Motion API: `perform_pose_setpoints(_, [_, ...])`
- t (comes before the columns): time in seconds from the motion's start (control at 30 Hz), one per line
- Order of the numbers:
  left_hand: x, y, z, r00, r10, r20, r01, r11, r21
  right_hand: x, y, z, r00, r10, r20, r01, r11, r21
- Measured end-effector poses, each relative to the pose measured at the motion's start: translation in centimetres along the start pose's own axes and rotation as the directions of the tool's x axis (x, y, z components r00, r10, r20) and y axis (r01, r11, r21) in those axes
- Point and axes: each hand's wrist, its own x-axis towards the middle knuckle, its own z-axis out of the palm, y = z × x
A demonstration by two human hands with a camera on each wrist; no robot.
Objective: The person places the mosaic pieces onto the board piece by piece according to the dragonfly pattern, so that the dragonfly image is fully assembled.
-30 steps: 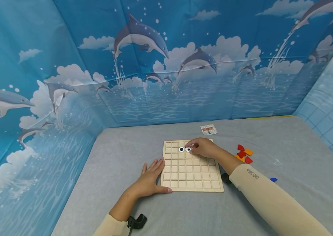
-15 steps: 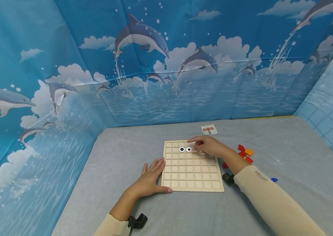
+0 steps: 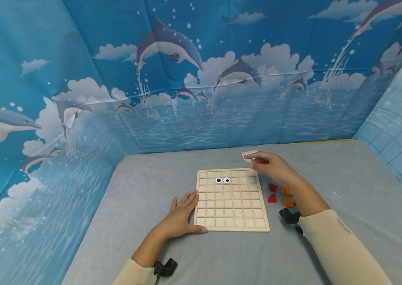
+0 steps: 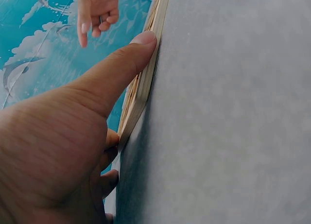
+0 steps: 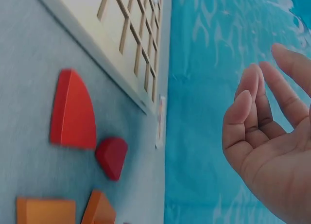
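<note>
A wooden grid board [image 3: 234,205] lies on the grey cloth, with two round white eye pieces [image 3: 218,180] side by side in its upper cells. My left hand [image 3: 178,219] has its fingers spread along the board's left edge, and its thumb [image 4: 127,59] touches the front edge. Above the board's far right corner, my right hand [image 3: 275,168] hovers with fingers loosely bent. In the right wrist view nothing shows between the fingers of this hand [image 5: 272,141]. Just beyond its fingertips lies a small printed card [image 3: 248,154], partly covered by the hand.
Right of the board lie red quarter-round pieces [image 3: 272,198] and orange pieces [image 3: 288,203], some hidden under the right forearm. A blue dolphin-print curtain [image 3: 201,126] hangs behind the grey cloth-covered table [image 3: 143,178].
My right hand has lifted off the area beside the eye pieces and moved back and right, over toward the card. The left hand and the board stay put.
</note>
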Motion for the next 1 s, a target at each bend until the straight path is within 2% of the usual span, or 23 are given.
perform_pose_setpoints(0.27, [0.0,-0.1,-0.1,1.0,0.007,0.001,-0.007,1.0,-0.009,-1.7,0.6,-1.5,0.994,0.067,-0.081,-0.068,0.998,-0.01])
perform_pose_setpoints(0.5, [0.0,-0.2,-0.3,1.0,0.008,0.003,-0.008,1.0,-0.002,-3.0,1.4,-2.6,0.98,0.143,-0.141,-0.148,0.988,-0.03])
perform_pose_setpoints(0.73, [0.1,-0.3,-0.5,1.0,0.003,0.007,-0.003,1.0,-0.004,-4.2,2.1,-3.3,0.972,0.16,-0.171,-0.173,0.983,-0.064])
perform_pose_setpoints(1.0, [0.1,-0.4,-0.6,1.0,0.007,0.007,-0.007,1.0,-0.01,-5.4,3.0,-3.7,0.958,0.232,-0.171,-0.251,0.963,-0.098])
